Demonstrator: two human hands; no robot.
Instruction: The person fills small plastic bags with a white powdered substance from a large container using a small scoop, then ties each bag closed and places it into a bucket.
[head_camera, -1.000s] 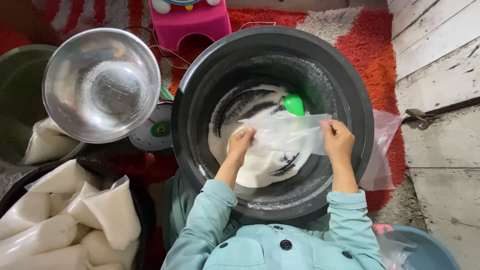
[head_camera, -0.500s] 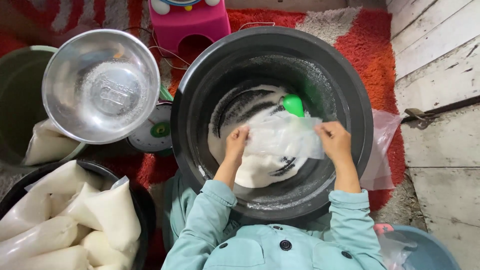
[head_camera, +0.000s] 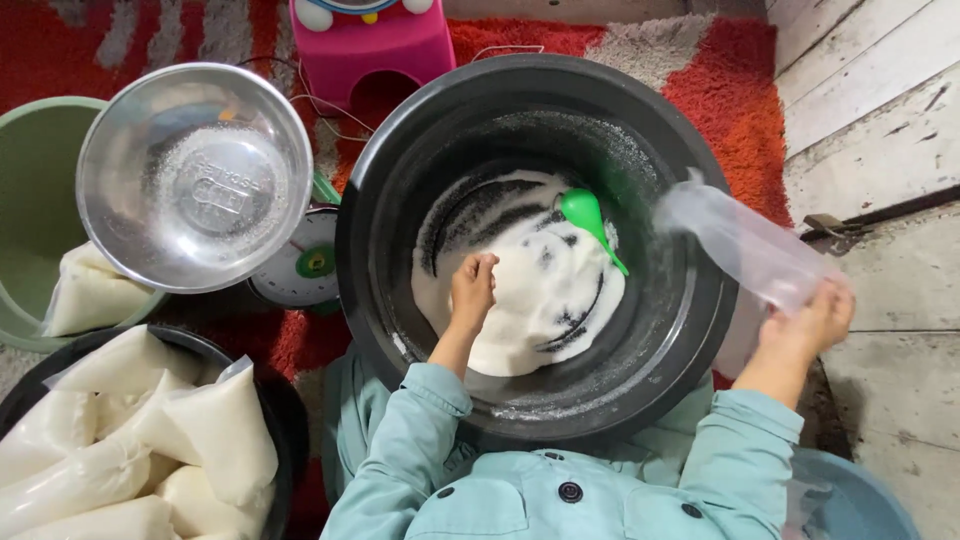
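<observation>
1. While white grains (head_camera: 520, 300) lie heaped in the large black basin (head_camera: 400, 180), a green scoop (head_camera: 590, 215) is rested on them.
2. The left hand (head_camera: 472, 290) is curled loosely over the grains.
3. A clear plastic bag (head_camera: 745, 245) is gripped by the right hand (head_camera: 805, 325) beyond the basin's rim.
4. Filled white bags (head_camera: 150, 450) are piled in a dark tub (head_camera: 285, 420); a steel bowl (head_camera: 195, 175) is set on a scale (head_camera: 305, 265).

The clear plastic bag (head_camera: 745, 245) is smeared by motion, so its mouth can't be made out. The right hand (head_camera: 805, 320) covers the bag's lower end. The scale (head_camera: 305, 265) sits mostly hidden under the steel bowl (head_camera: 195, 175). The green tub (head_camera: 30, 200) and the filled white bags (head_camera: 120, 440) are cut off at the left edge, and the pink stool (head_camera: 375, 45) is clipped at the top.
</observation>
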